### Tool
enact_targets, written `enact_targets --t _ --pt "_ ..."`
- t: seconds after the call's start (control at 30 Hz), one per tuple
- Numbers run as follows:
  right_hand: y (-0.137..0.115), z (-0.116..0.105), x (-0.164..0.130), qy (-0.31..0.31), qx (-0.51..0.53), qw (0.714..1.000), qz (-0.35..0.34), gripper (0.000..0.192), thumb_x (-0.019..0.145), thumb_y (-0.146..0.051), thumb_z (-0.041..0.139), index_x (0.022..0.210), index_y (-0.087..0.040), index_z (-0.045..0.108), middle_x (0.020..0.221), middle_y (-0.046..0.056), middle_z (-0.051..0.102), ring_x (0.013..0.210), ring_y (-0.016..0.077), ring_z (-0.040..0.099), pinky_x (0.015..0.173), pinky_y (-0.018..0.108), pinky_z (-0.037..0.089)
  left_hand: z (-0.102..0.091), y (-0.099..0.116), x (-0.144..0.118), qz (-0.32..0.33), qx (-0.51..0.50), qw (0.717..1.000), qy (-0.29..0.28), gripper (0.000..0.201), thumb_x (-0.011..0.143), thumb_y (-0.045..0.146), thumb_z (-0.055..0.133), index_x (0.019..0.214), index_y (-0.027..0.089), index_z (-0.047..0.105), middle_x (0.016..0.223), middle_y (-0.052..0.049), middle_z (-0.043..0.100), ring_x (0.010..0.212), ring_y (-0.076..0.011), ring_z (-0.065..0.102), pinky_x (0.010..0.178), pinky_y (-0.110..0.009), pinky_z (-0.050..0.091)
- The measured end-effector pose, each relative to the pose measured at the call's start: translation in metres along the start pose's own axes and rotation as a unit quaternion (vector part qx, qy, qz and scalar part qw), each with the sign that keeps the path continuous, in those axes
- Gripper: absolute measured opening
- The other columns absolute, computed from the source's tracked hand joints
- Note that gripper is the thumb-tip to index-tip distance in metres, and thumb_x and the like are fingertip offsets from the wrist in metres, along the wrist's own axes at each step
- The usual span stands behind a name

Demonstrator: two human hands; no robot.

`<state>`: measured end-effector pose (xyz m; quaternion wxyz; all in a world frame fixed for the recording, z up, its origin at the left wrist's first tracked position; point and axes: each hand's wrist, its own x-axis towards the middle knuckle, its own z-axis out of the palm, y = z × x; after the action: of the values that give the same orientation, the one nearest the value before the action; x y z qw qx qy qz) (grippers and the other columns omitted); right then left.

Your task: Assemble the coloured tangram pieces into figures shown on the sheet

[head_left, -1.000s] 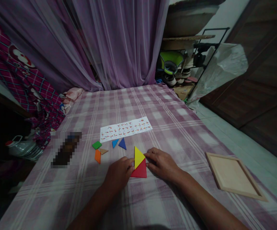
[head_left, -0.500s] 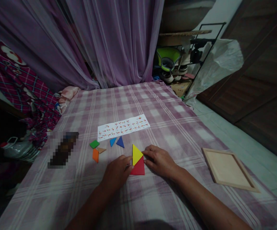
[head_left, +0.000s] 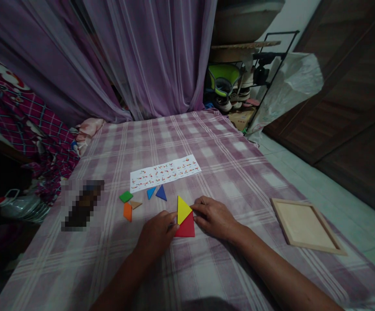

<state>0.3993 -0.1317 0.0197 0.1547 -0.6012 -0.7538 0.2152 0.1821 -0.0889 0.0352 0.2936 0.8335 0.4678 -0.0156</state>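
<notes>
The left hand (head_left: 156, 233) rests on the checked cloth (head_left: 213, 151), fingers loosely curled, fingertips touching the left edges of the yellow triangle (head_left: 182, 209) and red triangle (head_left: 186, 227); the right hand (head_left: 216, 217) presses its bent fingers against their right side, gripping neither; the two triangles lie joined, flat, between both hands; a wooden tray (head_left: 307, 226) sits well apart to the right; a printed sheet (head_left: 164, 172) lies beyond.

Head-worn camera looks forward and down, close over the checked bedsheet (head_left: 207, 142).
</notes>
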Motion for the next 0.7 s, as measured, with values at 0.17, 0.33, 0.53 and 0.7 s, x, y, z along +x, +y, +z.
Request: enact_targets --t 0.17,0.33,0.53,0.7 --pt "-0.0009 0.0012 -0.0002 0.006 0.011 1.0 0.002 0.033 0.086 -0.022 0.056 0.117 -0.023 0.068 0.108 0.006 0.065 0.098 0.0192 0.061 0.086 0.03 0.046 -0.0002 -0.0001 -0.0004 0.004 -0.008 1.0 0.005 0.037 0.089 0.023 0.051 0.124 0.027 0.062 0.107 -0.002 0.067 0.097 -0.0167 0.062 0.083 -0.025 0.043" --pt "-0.0009 0.0045 0.0002 0.008 0.026 1.0 0.005 0.031 0.085 -0.019 0.053 0.109 -0.025 0.071 0.105 0.006 0.065 0.095 0.0193 0.061 0.084 0.03 0.047 0.0 0.0003 -0.0013 -0.011 -0.014 1.0 0.002 0.037 0.086 0.022 0.053 0.121 0.026 0.064 0.105 -0.002 0.068 0.098 -0.0176 0.062 0.083 -0.025 0.043" --pt "-0.0027 0.005 0.0005 0.009 0.027 1.0 0.005 0.029 0.083 -0.017 0.051 0.103 -0.025 0.071 0.102 0.005 0.065 0.094 0.0198 0.061 0.084 0.031 0.047 0.0024 0.0003 -0.0025 -0.002 -0.031 0.999 0.028 0.039 0.084 0.02 0.054 0.121 0.028 0.066 0.102 -0.001 0.068 0.094 -0.0176 0.062 0.083 -0.026 0.043" --pt "-0.0035 0.0042 0.0005 -0.004 0.019 1.0 0.013 0.028 0.084 -0.018 0.05 0.102 -0.025 0.07 0.101 0.005 0.065 0.094 0.0196 0.062 0.082 0.03 0.047 0.0028 0.0012 -0.0023 -0.005 -0.035 0.999 0.032 0.036 0.083 0.02 0.055 0.116 0.027 0.068 0.101 -0.002 0.068 0.095 -0.0183 0.063 0.082 -0.026 0.044"
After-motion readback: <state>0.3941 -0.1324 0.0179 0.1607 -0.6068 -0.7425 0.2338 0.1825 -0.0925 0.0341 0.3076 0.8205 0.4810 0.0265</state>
